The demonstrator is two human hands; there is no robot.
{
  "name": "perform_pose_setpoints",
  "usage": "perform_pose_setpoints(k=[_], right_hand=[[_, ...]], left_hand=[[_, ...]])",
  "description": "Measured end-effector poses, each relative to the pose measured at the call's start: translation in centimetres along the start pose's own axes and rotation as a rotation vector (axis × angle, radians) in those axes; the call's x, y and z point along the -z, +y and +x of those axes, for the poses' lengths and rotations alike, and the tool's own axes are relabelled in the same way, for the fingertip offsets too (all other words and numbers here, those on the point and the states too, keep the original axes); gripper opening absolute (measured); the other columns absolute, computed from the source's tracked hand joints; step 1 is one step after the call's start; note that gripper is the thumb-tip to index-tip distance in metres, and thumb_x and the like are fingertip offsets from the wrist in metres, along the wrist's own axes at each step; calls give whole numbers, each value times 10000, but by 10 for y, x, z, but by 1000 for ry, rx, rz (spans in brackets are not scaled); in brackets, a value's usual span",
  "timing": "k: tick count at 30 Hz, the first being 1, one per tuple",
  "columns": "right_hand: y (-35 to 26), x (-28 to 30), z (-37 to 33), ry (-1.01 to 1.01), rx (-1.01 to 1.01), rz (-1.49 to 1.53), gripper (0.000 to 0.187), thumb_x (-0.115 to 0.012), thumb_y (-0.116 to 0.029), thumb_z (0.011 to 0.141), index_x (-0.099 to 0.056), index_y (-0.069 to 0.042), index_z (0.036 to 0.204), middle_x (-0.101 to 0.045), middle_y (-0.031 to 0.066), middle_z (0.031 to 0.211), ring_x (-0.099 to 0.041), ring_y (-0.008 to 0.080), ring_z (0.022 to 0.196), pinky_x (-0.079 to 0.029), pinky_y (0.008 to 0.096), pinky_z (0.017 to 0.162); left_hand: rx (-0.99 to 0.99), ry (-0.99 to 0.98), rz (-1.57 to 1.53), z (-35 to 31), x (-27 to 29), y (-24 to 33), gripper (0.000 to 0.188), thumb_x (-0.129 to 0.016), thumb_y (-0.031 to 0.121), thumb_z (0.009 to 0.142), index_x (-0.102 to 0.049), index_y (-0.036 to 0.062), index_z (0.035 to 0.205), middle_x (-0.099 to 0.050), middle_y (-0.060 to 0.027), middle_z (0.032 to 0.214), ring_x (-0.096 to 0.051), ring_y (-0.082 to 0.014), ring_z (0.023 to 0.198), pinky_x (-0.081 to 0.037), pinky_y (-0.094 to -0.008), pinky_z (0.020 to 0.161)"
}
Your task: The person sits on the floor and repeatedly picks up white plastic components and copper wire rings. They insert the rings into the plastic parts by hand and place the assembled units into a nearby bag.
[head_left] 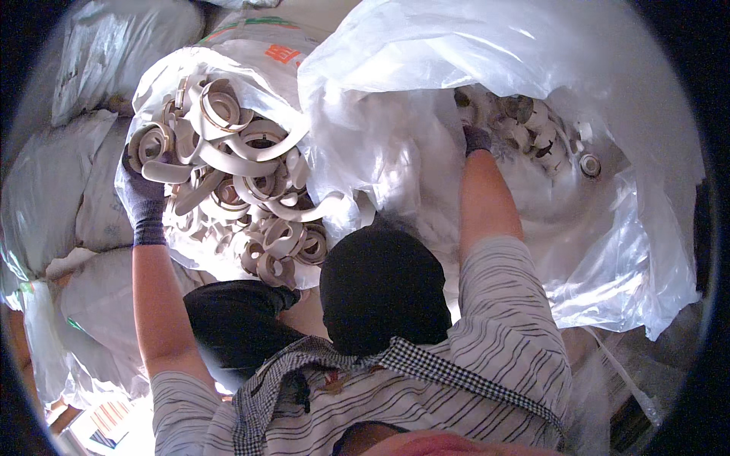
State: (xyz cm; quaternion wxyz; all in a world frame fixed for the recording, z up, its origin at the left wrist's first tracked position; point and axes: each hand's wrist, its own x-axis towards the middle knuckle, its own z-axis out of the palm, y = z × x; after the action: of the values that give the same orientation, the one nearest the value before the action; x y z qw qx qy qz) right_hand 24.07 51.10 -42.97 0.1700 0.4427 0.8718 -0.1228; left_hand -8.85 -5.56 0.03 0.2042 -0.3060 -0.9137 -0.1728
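My left hand (143, 194), in a dark grey knitted glove, is at the left edge of an open white sack (152, 76). Its fingers curl against a beige plastic part (156, 144) with a round ring, though that part hides most of them. Many similar curved parts with rings and flat tongues are heaped in this sack. My right hand (477, 140), gloved alike, reaches into a large clear plastic bag (380, 61). Beside it, small pale and grey pieces (536, 137) lie in the bag. Film and shadow hide its fingertips, so I cannot tell what they hold.
Full, dusty sacks (46, 182) are stacked along the left. Behind the beige parts lies another sack (255, 34) with red and green printing. My black-clad knee (384, 292) stands between the two open bags. Loose plastic film (639, 273) spreads at the right.
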Motion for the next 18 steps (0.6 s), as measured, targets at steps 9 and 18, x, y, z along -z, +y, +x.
perform_pose_setpoints(k=[9,18], right_hand=[[73,96,-158,22,443,521,246,-739,-161,853,-673,-65,1069,-726,172,995,-718,300,909,-568,423,784],[51,239,-415,-786,-196,1734,426,-692,-113,916,-637,-48,1334,-705,140,1123,-704,232,941,-593,340,765]], left_hand=[[88,125,-373,-59,56,61,874,-812,119,869,-283,-59,1542,-377,-247,1566,-377,-320,1457,-286,-422,1209],[-692,-187,-534,-90,96,276,746,-843,214,714,-551,135,1395,-515,-203,1409,-512,-392,1297,-424,-530,1095]])
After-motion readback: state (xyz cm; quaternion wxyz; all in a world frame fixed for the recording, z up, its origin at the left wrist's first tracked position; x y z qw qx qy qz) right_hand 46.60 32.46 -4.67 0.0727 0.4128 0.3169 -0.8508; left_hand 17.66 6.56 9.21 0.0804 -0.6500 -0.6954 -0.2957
